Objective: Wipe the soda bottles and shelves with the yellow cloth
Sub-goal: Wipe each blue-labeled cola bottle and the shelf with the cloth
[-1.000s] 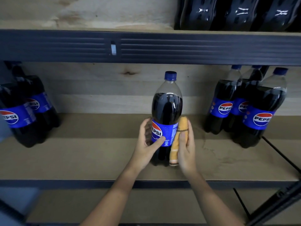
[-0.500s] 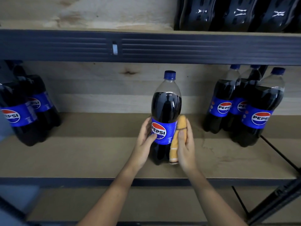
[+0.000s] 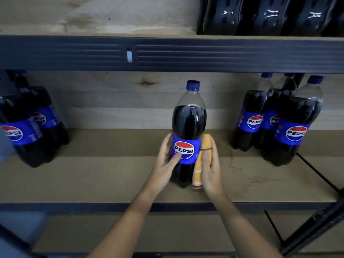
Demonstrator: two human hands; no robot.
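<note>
A single soda bottle (image 3: 189, 131) stands upright near the middle of the wooden shelf (image 3: 104, 175), blue cap on top, dark cola filling it up to the shoulder, its blue label facing out. The left hand (image 3: 165, 161) grips it from the left side, fingers curled round behind the label and the thumb laid across the label's front. The right hand (image 3: 210, 164) presses the yellow cloth (image 3: 202, 159) flat against the bottle's right side; the cloth is folded into a long narrow strip with brown stripes, pinned between palm and bottle, with the thumb lying on it and the other fingers wrapped behind, out of sight. Further right on the same shelf, well apart from the hands, a cluster of three more bottles (image 3: 275, 121) stands close together. At the far left another pair of bottles (image 3: 28, 125) leans in the picture, partly cut by the edge. A dark metal beam (image 3: 204, 54) runs across above, and on the upper shelf at the right sit the bottoms of several wrapped dark bottles (image 3: 270, 13).
</note>
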